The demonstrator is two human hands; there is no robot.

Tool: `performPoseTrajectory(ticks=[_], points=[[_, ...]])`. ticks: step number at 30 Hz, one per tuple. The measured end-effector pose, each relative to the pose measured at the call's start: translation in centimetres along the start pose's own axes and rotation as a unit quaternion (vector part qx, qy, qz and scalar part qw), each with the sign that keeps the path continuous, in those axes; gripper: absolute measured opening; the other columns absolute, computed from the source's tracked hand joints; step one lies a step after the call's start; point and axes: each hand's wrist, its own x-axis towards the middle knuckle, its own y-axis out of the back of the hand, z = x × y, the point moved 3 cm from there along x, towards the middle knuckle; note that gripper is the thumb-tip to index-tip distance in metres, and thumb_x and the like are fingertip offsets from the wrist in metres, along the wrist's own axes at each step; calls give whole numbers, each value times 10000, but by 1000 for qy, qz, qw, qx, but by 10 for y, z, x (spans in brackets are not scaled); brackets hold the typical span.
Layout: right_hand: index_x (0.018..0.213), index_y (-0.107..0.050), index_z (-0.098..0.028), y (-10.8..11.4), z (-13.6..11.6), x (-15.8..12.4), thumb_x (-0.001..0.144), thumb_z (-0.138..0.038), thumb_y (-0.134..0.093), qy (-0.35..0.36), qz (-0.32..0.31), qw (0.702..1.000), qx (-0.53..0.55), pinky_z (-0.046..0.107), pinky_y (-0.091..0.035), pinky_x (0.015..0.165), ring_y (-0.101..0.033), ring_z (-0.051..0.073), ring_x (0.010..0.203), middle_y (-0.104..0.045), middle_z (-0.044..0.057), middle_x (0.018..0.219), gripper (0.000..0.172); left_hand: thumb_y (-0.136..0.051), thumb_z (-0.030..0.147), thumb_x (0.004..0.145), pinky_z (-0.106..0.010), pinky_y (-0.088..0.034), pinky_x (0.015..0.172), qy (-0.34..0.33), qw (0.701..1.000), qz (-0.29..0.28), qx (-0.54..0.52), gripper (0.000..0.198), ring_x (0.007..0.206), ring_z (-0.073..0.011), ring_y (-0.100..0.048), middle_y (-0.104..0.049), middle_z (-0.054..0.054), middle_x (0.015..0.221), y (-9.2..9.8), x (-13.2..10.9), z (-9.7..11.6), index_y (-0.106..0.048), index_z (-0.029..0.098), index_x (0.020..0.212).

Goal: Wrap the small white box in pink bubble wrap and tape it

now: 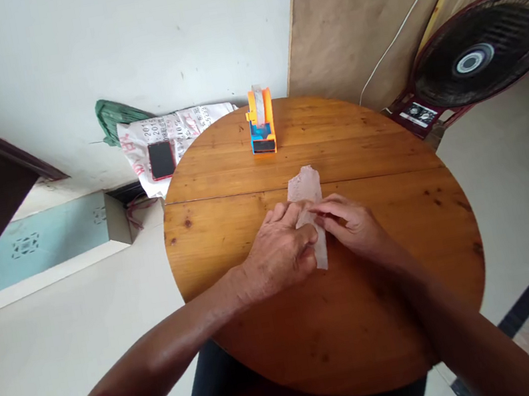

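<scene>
Left hand (281, 250) and right hand (353, 224) are pinching a pale paper strip (304, 188) on the desk (222, 185); pressing evenly should keep it flat.

Middle of paper strip (304, 186) beneath left hand (281, 252) and right hand (355, 227)

Left hand (281, 252) and right hand (353, 227) pressed on pale paper strip (306, 185) at mid round wooden table (410, 282). Orange tape dispenser (261, 121) stood well beyond, near far edge.
</scene>
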Motion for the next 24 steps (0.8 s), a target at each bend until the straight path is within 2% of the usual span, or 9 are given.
performPoseTrajectory(ticks=[5, 8, 12, 18, 21, 24], points=[[1083, -732, -196, -4, 4, -1, 951, -179, -541, 1, -13, 999, -34, 358, -542, 805, -668, 208, 907, -696, 86, 967, 233, -597, 126, 789, -477, -474, 1037, -24, 999, 34, -15, 115, 1281, -326, -492, -573, -113, 1383, -5, -5, -3, -678, 175, 855], [1082, -741, -193, -5, 5, -1, 966, -218, -533, -10, -24, 998, -65, 375, -538, 803, -665, 225, 905, -692, 96, 967, 240, -577, 119, 798, -456, -485, 1024, -29, 999, 31, -24, 137, 1233, -294, -529, -631, -78, 1322, -8, -6, -5, -651, 183, 894], [1090, -752, -195, -7, 9, -2, 972, -258, -541, -26, -26, 995, -93, 377, -536, 797, -673, 231, 901, -696, 103, 982, 250, -551, 112, 789, -442, -511, 984, -18, 999, 14, -40, 144, 1135, -280, -576, -678, -104, 1187, -9, -5, -4, -623, 165, 901], [1055, -756, -193, -6, 11, -2, 957, -271, -564, -44, 13, 997, -54, 356, -532, 798, -670, 208, 884, -697, 84, 946, 229, -527, 102, 777, -445, -517, 966, -8, 998, -5, -58, 156, 1079, -271, -585, -677, -116, 1157, -9, -4, -3, -595, 160, 905], [1021, -743, -206, 1, 13, 0, 932, -293, -585, -101, 64, 993, -5, 331, -532, 753, -669, 182, 819, -708, 56, 915, 200, -514, 100, 772, -439, -516, 959, -4, 998, -8, -69, 161, 1060, -263, -589, -677, -114, 1138, -10, -4, -4, -581, 166, 902], [1021, -711, -194, 10, 18, 4, 888, -366, -621, -215, 83, 972, 37, 300, -522, 620, -643, 146, 642, -727, 45, 897, 236, -501, 104, 774, -437, -512, 956, -1, 997, -13, -75, 161, 1065, -265, -588, -679, -114, 1119, -10, -3, -4, -574, 170, 901]])
